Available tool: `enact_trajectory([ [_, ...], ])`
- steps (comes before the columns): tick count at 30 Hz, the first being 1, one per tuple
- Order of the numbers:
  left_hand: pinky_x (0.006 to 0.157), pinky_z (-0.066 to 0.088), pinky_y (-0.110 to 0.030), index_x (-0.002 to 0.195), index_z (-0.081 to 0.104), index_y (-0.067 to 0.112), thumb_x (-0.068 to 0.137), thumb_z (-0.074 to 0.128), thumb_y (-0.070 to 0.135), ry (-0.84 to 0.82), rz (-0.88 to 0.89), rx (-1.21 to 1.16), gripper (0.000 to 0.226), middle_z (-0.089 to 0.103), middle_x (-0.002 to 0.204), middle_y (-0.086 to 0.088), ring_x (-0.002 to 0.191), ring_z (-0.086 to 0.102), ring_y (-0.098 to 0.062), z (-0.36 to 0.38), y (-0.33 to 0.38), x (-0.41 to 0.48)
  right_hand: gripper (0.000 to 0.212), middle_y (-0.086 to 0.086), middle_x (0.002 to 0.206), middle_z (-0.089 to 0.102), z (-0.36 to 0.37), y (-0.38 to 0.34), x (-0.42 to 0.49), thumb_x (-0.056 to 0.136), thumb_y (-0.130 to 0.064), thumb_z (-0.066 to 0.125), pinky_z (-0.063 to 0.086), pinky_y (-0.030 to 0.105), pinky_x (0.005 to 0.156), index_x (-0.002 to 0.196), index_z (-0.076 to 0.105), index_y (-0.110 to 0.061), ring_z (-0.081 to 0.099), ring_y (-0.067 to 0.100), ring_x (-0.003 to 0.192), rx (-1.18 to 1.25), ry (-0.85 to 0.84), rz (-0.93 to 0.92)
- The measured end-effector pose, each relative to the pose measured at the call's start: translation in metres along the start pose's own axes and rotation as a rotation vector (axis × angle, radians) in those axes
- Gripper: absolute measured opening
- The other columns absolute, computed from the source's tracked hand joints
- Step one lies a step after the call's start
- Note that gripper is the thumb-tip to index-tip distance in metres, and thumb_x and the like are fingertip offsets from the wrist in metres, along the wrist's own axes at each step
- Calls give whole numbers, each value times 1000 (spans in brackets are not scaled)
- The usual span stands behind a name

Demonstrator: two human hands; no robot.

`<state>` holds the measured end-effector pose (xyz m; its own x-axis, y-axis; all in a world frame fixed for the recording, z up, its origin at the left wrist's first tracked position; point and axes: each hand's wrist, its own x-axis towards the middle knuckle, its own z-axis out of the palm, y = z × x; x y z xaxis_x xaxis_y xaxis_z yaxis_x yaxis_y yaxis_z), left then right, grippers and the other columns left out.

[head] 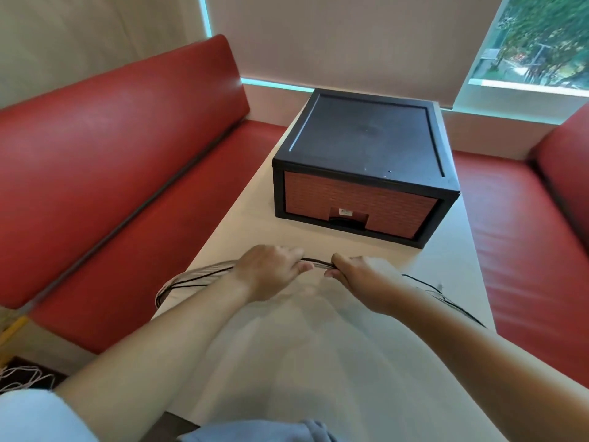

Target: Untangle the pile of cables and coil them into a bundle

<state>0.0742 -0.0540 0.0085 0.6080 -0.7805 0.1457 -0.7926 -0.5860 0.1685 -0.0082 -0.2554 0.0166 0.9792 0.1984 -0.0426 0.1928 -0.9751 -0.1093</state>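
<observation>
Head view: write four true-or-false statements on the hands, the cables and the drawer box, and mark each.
1. The left hand and the right hand both grip the cable bundle. True.
2. The drawer box has its drawer pulled open. False: the drawer is shut.
3. Cable loops extend leftward from the left hand. True.
4. The drawer box stands between the two hands. False: it stands on the white table, beyond both hands.

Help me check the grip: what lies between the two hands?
A short stretch of the cables runs between the left hand and the right hand, both gripping it; the head view shows this.
</observation>
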Motion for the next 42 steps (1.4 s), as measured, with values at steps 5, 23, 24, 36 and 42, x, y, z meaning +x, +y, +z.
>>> enact_trajectory([
  [5,54,29,-32,73,39,21,88,7,75,152,27,-12,65,61,68,-9,62,57,-35,-14,-30,-15,29,-3,75,49,-9,-4,6,101,-50,29,41,35,58,91,35,-23,48,24,66,33,-15,-3],
  [23,43,30,-28,75,56,11,97,15,67,325,3,88,72,41,55,8,44,49,-24,-43,-59,-32,21,-4,79,58,-39,-12,9,102,-30,44,50,34,73,89,58,-20,54,11,69,707,-8,79],
  [24,43,30,-28,76,57,11,96,14,67,320,-2,95,74,42,55,8,45,49,-24,-43,-59,-32,18,-5,80,60,-39,-12,11,101,-27,46,51,34,73,91,59,-19,56,11,68,665,-3,84],
  [36,47,26,-30,79,56,12,91,8,74,267,-42,76,80,32,53,12,49,39,-18,-46,-55,-30,19,-5,72,60,-38,-3,12,100,-32,47,48,25,55,86,56,-23,57,10,53,528,22,119],
  [42,50,39,-36,95,63,14,88,8,72,215,-102,93,80,43,59,8,58,55,-24,-49,-61,-29,42,-3,77,55,-29,0,-4,89,-61,31,43,37,65,95,49,-23,52,18,71,415,67,-13],
])
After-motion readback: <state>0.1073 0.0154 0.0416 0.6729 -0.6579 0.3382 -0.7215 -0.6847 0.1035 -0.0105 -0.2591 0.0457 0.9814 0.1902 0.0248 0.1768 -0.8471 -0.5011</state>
